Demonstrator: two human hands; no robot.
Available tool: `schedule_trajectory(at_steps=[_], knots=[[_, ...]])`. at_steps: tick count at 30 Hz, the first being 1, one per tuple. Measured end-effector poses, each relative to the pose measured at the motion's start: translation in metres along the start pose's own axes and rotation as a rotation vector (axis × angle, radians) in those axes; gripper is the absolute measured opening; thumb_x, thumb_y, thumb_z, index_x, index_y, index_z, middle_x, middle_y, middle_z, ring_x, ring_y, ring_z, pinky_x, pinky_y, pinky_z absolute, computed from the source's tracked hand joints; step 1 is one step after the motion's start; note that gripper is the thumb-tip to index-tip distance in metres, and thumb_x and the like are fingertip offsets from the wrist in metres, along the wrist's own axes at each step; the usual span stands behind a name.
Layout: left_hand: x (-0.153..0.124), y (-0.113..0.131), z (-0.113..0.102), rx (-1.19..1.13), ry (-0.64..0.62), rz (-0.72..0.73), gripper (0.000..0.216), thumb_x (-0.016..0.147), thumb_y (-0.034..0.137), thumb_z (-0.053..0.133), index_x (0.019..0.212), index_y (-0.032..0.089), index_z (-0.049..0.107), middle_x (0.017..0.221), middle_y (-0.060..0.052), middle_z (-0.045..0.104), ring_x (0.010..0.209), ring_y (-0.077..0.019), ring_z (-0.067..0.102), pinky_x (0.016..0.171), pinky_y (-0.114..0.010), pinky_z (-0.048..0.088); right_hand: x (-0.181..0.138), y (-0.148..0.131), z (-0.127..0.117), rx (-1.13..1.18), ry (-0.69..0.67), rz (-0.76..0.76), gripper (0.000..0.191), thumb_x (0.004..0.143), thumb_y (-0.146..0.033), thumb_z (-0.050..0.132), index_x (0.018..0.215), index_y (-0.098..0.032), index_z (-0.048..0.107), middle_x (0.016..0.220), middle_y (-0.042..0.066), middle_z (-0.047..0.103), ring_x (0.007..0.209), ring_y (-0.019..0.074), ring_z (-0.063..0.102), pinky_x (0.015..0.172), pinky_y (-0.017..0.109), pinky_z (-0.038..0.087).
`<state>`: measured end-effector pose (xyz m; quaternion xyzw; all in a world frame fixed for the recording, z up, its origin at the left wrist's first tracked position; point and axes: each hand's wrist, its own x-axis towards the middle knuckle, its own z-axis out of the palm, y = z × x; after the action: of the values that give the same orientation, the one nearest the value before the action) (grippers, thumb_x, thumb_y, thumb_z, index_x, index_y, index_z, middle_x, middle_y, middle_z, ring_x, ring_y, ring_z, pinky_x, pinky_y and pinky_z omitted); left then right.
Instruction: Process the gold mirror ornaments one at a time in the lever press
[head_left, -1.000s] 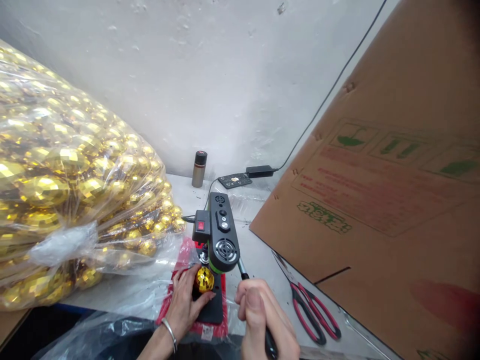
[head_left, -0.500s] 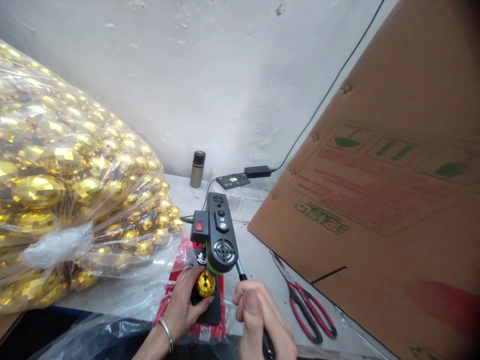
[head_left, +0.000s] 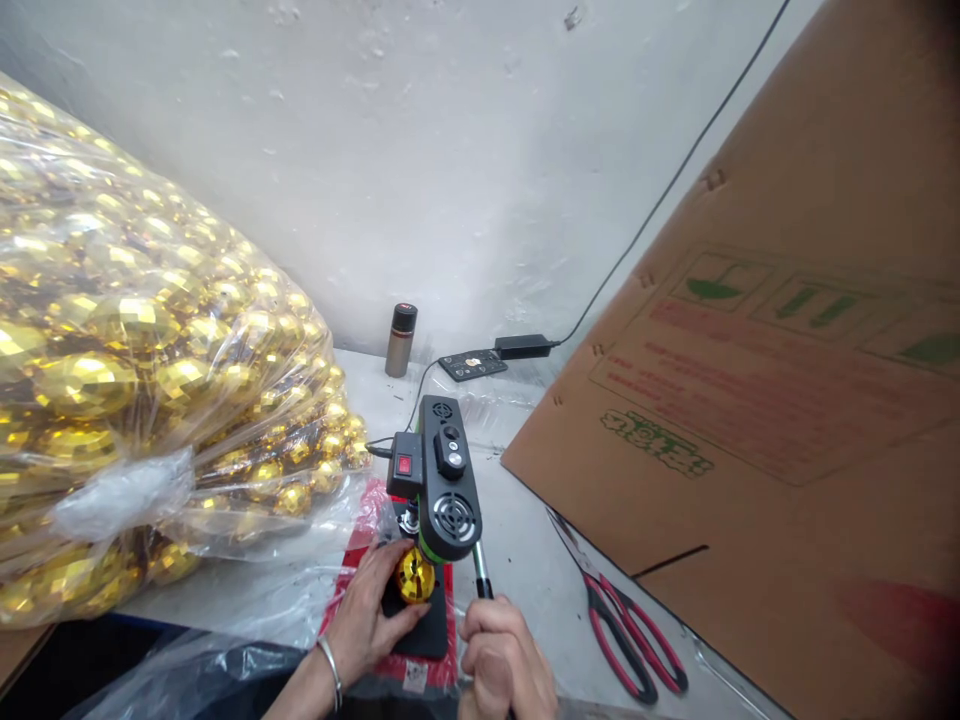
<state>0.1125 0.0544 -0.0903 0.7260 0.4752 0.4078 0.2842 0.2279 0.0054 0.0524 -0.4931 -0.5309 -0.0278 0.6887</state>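
A small gold faceted ball (head_left: 415,576) sits on the black base plate (head_left: 424,638) of a small bench drill press (head_left: 444,480). Thumb and fingers of my left hand (head_left: 367,610) are closed around the ball's left side, just below the drill head. My right hand (head_left: 504,655) is wrapped around the press's lever (head_left: 481,572), a metal rod with a black grip mostly hidden by my fingers. The drill head partly covers the ball's top, so the bit is hard to make out. A red plastic sheet (head_left: 352,560) lies under the base.
A clear bag (head_left: 127,490) of gold balls bulges on the left. On the right stands a large cardboard box (head_left: 720,400), with red-and-black scissors (head_left: 622,625) beside it. Behind the press are a dark-capped bottle (head_left: 400,345), a black card-like item (head_left: 472,365) and a power adapter (head_left: 523,346).
My right hand has come down and slightly left with the lever. My left hand still holds the ball in place. The whole view has shifted a little.
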Motion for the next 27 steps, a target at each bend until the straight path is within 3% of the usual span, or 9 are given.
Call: schedule_trajectory(at_steps=[13,27], knots=[[-0.001,-0.001,0.003,0.031,0.010,0.000,0.060,0.080,0.028,0.080,0.138,0.023,0.061,0.135,-0.015,0.073,0.125,-0.0356,0.070,0.117,-0.063,0.048,-0.010,0.026,-0.009,0.054,-0.067,-0.098,0.039,0.103,-0.020,0.043,0.065,-0.022,0.050,0.063,-0.003,0.057,0.053,0.0116,0.053,0.075,0.032,0.055],[-0.001,-0.003,0.006,-0.020,0.020,-0.042,0.060,0.080,0.030,0.081,0.136,0.023,0.063,0.135,-0.015,0.073,0.128,-0.0366,0.068,0.115,-0.061,0.051,-0.013,0.023,-0.002,0.018,0.001,-0.076,0.041,0.104,-0.020,0.040,0.064,-0.022,0.045,0.062,-0.004,0.054,0.051,0.0106,0.052,0.077,0.032,0.055]])
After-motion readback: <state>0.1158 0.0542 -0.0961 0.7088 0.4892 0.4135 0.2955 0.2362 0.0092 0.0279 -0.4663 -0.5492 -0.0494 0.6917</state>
